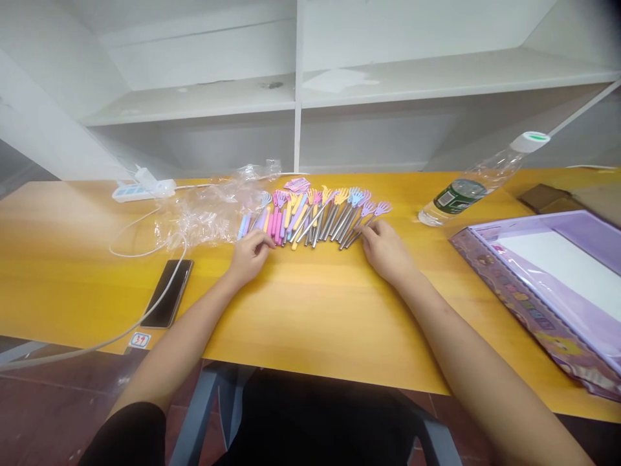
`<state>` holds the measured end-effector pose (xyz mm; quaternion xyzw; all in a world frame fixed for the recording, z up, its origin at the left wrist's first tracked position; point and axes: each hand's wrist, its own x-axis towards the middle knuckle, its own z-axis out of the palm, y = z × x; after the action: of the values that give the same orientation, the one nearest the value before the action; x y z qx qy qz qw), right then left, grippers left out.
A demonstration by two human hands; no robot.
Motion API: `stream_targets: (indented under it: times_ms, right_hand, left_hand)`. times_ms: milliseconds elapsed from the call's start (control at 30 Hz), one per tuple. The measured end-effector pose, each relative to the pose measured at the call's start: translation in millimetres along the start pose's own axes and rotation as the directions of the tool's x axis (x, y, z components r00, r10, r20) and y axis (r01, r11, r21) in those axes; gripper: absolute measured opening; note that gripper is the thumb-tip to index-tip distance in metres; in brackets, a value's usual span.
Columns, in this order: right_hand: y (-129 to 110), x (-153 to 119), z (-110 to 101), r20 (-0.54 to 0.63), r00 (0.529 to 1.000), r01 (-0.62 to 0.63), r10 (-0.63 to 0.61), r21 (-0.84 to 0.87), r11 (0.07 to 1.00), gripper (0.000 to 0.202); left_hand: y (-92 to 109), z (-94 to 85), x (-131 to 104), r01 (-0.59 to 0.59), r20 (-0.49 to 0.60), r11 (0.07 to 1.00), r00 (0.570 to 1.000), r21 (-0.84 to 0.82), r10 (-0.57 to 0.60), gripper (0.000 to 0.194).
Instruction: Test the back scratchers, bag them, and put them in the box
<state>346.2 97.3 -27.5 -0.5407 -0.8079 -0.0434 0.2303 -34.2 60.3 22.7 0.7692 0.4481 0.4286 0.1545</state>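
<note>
Several small back scratchers with claw-shaped heads in purple, yellow, blue and pink lie side by side in a row. Some have coloured handles at the left; bare metal rods show at the right. My left hand rests at the row's left end, fingers curled together by the coloured handles; what is inside them, if anything, is hidden. At the right end, my right hand has thumb and fingers closed on the metal rod of a purple back scratcher. A small pink card lies behind the row.
Crumpled clear plastic lies left of the row, with a white power strip, cable and dark phone nearby. To the right are a tilted-looking water bottle and a purple box. White shelving stands behind the table.
</note>
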Motion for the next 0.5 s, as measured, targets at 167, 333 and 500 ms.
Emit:
stream_targets:
  times_ms: [167,333,500]
  right_hand:
    - [4,0,-14,0.047,0.998,0.037,-0.033,-0.085,0.996,0.04]
    - [8,-2,-31,0.112,0.979,0.181,-0.17,-0.098,0.979,0.035]
    - [0,-5,-36,0.164,0.953,0.259,-0.253,-0.018,0.966,0.029]
  left_hand:
    - [1,4.9,-1,-0.01,0.024,0.999,1.0,-0.045,0.011,0.025]
    - [2,6.0,-2,0.013,0.096,0.997,0.995,-0.073,-0.006,0.027]
    - [2,5.3,-2,0.017,0.11,0.996,0.994,-0.093,-0.007,0.027]
